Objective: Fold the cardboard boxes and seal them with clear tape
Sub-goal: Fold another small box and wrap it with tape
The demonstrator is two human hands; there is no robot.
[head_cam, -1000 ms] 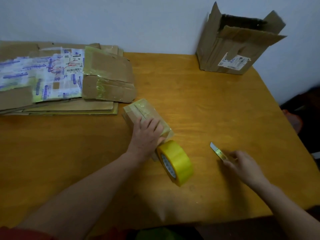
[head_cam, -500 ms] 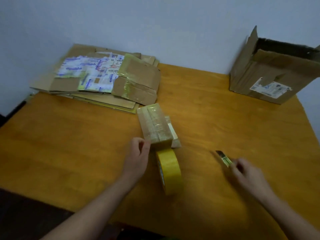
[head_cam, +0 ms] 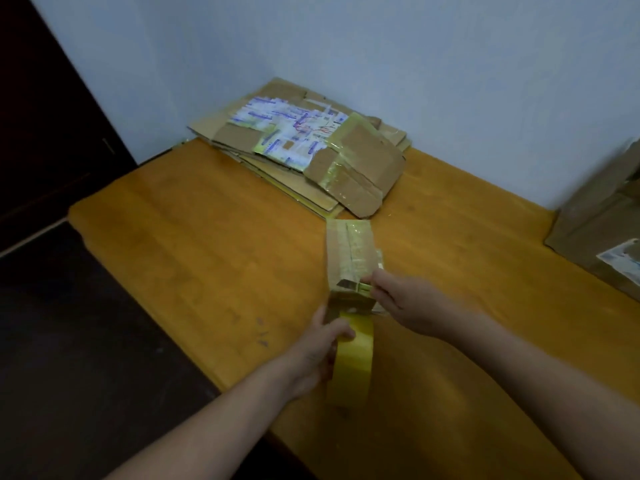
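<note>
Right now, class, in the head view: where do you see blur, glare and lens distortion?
Head view: dim, warm light. Head view: tape roll and left hand motion-blurred; the knife in the right hand's grip glints. Head view: wide lens skews the table and smears the big box at the border.

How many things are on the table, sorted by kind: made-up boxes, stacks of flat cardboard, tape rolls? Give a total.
Made-up boxes: 2, the small taped box and the large box at the right edge
Stack of flat cardboard: 1
Tape roll: 1
Total: 4
</note>
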